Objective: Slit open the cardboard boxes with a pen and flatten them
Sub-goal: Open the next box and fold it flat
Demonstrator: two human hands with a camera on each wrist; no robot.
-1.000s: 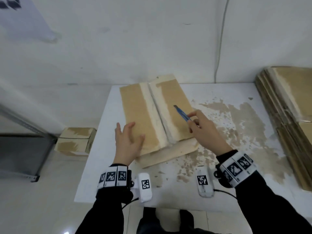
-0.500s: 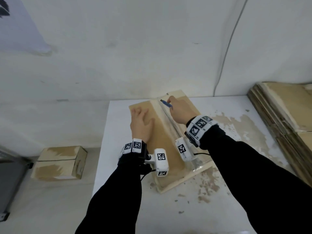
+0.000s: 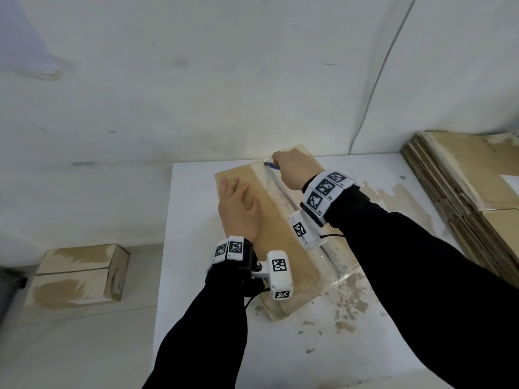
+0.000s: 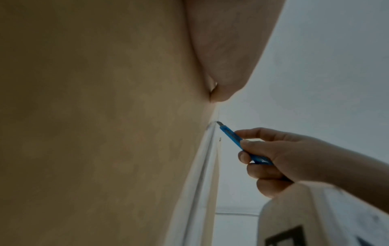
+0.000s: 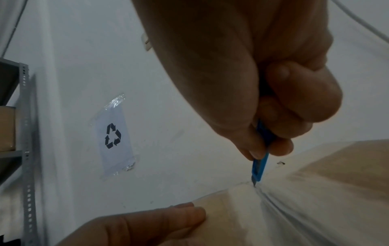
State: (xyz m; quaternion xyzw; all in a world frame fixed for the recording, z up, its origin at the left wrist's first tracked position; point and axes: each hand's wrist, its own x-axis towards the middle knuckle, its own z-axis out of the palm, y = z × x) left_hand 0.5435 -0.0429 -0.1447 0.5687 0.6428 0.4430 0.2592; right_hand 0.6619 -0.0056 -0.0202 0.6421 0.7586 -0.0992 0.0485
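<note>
A brown cardboard box [image 3: 280,240] lies on the white table [image 3: 202,346], a taped seam running down its top. My left hand [image 3: 237,209] presses flat on the left flap, fingers straight. My right hand [image 3: 293,171] grips a blue pen-shaped cutter [image 3: 271,165] at the seam's far end. In the left wrist view the blue cutter [image 4: 238,143] points its tip at the tape edge of the box [image 4: 94,133]. The right wrist view shows the cutter [image 5: 260,168] with its tip touching the seam, the box [image 5: 315,208] below and the left hand [image 5: 147,224] flat beside it.
A stack of flattened cardboard [image 3: 471,197] lies at the table's right edge. A closed taped box [image 3: 78,276] sits on the floor to the left. The white wall stands just behind the box, with a recycling sign [image 5: 113,136] and a grey metal shelf [image 5: 23,149].
My right hand carried the cutter from mid-flap up to the far end of the seam. My left hand slid forward onto the left flap. The head view moved closer.
</note>
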